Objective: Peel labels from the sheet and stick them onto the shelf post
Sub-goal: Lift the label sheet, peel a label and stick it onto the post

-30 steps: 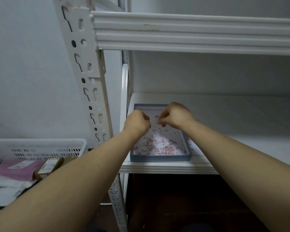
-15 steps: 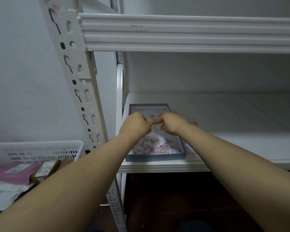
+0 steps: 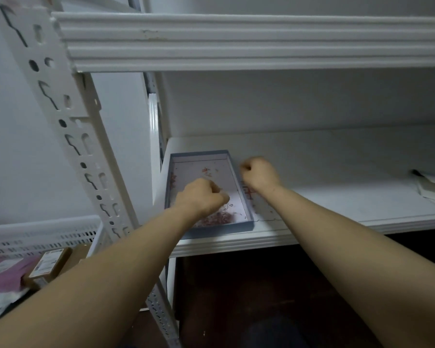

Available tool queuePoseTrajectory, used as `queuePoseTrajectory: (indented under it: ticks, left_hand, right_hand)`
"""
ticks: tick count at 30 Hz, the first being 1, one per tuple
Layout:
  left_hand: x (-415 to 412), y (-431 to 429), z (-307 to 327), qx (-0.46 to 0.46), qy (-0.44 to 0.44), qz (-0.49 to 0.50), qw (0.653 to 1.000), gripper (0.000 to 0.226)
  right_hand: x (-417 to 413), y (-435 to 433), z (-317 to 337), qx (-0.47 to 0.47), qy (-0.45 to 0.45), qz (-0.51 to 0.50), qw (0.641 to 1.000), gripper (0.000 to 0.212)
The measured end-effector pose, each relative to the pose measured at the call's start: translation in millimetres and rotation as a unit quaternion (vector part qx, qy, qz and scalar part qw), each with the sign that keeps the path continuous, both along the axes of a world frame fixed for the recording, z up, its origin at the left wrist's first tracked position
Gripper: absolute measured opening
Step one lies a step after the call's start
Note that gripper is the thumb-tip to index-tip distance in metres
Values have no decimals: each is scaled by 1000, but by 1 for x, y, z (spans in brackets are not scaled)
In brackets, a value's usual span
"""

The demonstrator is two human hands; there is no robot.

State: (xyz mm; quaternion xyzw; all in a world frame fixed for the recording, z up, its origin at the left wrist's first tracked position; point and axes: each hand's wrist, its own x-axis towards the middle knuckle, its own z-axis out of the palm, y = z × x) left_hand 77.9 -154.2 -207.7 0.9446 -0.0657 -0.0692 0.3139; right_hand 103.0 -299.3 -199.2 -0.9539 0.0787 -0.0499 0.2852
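Two hands in our head view: left hand [image 3: 201, 197] hangs curled over the blue tray [image 3: 219, 228], probably set there to catch red peelings [image 3: 216, 218]; right hand [image 3: 260, 173], curled too, sits just right of it above the label sheet [image 3: 248, 193]. Whether either pinches a label, we cannot tell. Our shelf post [image 3: 68, 116] waits well left of both.

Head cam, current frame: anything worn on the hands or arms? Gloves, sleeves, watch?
Nothing visible. Left hand and right hand have no gloves. Left forearm and right forearm are uncovered right to the frame edge, with no sleeves, watch or wristbands. The fingers are mostly hidden, so rings can't be ruled out.
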Motion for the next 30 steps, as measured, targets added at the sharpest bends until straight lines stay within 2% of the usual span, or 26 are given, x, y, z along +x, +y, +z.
queuePoseTrajectory:
  ticks: [3,5,6,8,10,14,17,22,24,27,30]
  left_hand:
    - [-3,-10,-5,-14,32,-66,997,55]
    - [-5,-18,-9,18,40,-115,992,68]
    - [-6,-21,-11,42,41,-133,989,72]
    - [-7,-26,-14,106,28,-163,980,72]
    - [-8,-29,-16,163,1,-186,969,67]
    - [-6,-27,-21,190,-33,-200,961,46]
    - [-7,-25,-23,168,-36,-198,965,34]
    - [-9,-24,-23,156,-47,-196,967,31]
    - [-10,-23,-21,157,-52,-193,967,30]
    - [-11,-22,-21,170,-58,-192,965,28]
    - [-12,-20,-23,166,-46,-185,967,28]
  right_hand:
    - [-1,-33,-2,-13,48,-71,996,26]
    - [-5,-51,-8,-25,99,-86,991,20]
    - [-6,-57,-11,-20,123,-89,988,27]
    - [-9,-60,-18,1,167,-90,982,47]
    - [-9,-59,-25,-16,197,-92,976,60]
    - [-5,-48,-33,-107,243,-112,958,60]
    - [-3,-47,-33,-97,255,-124,954,61]
    - [0,-51,-35,-63,250,-115,959,64]
    - [-1,-54,-38,-43,238,-117,963,47]
    - [-6,-62,-37,43,165,-139,975,29]
    - [-12,-73,-25,167,67,-163,970,31]
